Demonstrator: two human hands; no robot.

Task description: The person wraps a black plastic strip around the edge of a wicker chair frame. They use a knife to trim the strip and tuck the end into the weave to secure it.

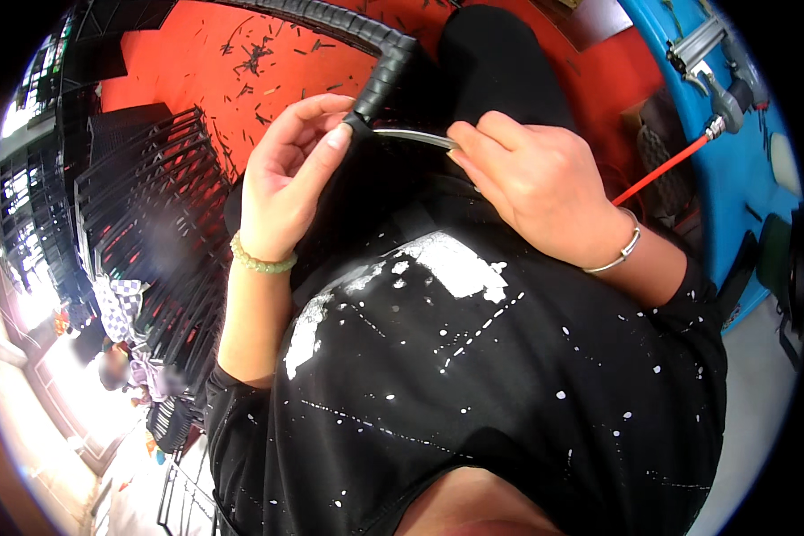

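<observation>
A black bar (391,79), wrapped in overlapping bands, comes in from the top and bends down toward me. My left hand (297,161) closes thumb and fingers around its near end. From that end a thin, shiny, light-looking strip (415,136) runs across to my right hand (531,170). The right fingers are pinched on the strip's other end, and its tip is hidden by them. Both hands are above my lap, in front of my black, white-splashed shirt (509,384).
The red floor (179,67) is littered with black scraps (255,58). Black slatted frames (152,214) are stacked at left, with a person (116,366) beyond. On the blue table (728,192) at right lies a metal air tool (719,89); its red hose (665,168) runs toward my right forearm.
</observation>
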